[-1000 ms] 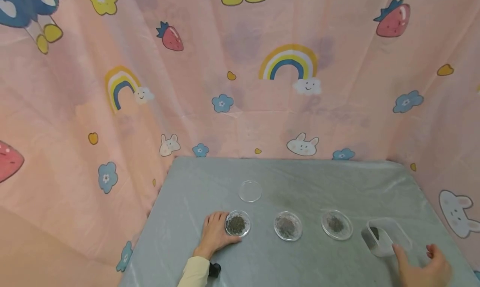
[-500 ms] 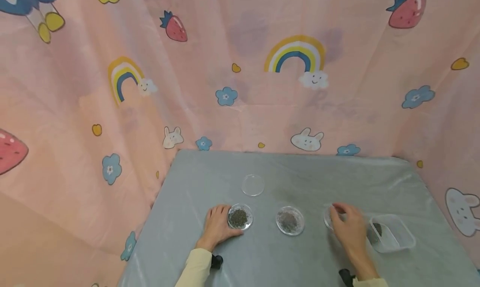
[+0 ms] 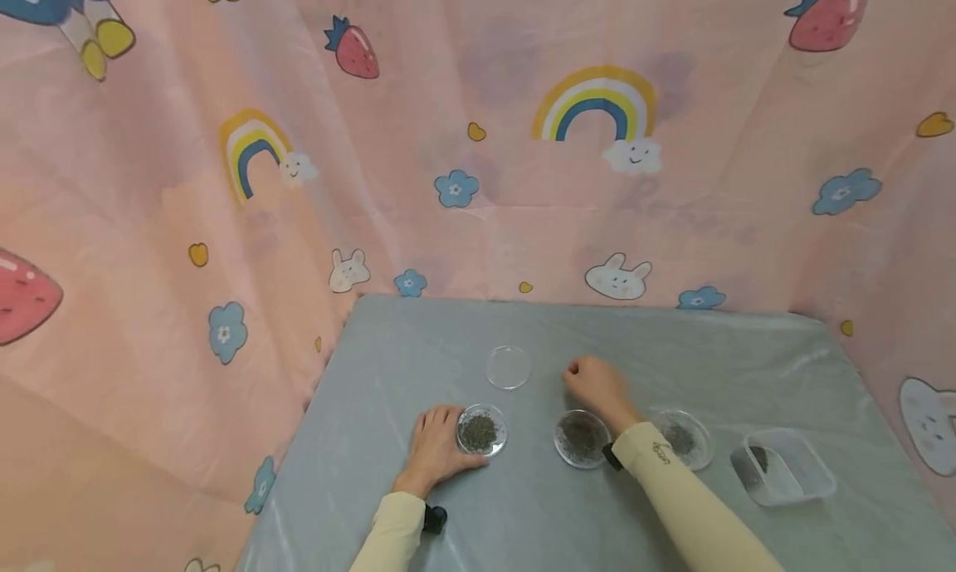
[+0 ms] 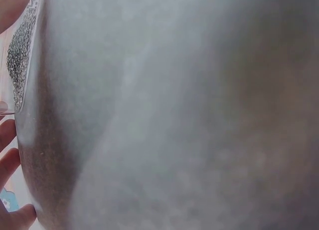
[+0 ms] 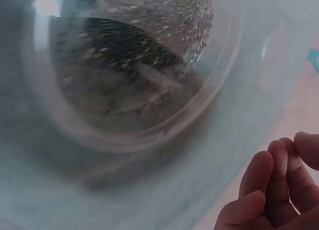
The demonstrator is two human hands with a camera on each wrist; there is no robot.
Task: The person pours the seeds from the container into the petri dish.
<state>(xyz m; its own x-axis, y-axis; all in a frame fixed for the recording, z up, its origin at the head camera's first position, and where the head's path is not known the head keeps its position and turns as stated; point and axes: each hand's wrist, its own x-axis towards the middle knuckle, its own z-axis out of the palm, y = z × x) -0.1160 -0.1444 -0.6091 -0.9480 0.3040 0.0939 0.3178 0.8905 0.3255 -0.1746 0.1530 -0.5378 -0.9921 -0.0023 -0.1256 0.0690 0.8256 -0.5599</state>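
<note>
On the grey cloth my left hand [image 3: 435, 452] holds a clear petri dish [image 3: 481, 431] of dark dried flakes, thumb at its near rim and fingers at its far left side. A sliver of that dish shows at the edge of the left wrist view. My right hand [image 3: 600, 389] is over the cloth just behind a second petri dish [image 3: 577, 437], with fingers loosely curled. In the right wrist view nothing shows between those fingertips, and the second dish's rim [image 5: 124, 142] curves below. A flat clear round lid [image 3: 509, 367] lies farther back, left of my right hand.
A third petri dish [image 3: 690, 456] with dark flakes stands at the right, partly behind my right sleeve [image 3: 687, 497]. Farther right is a clear rectangular plastic box [image 3: 810, 481] with dark contents at its left end. A pink patterned curtain [image 3: 403, 124] hangs behind the table.
My right hand has moved left from beside the plastic box, over the third dish, to behind the second dish. My left hand keeps its hold on the first dish. The head view has tilted slightly.
</note>
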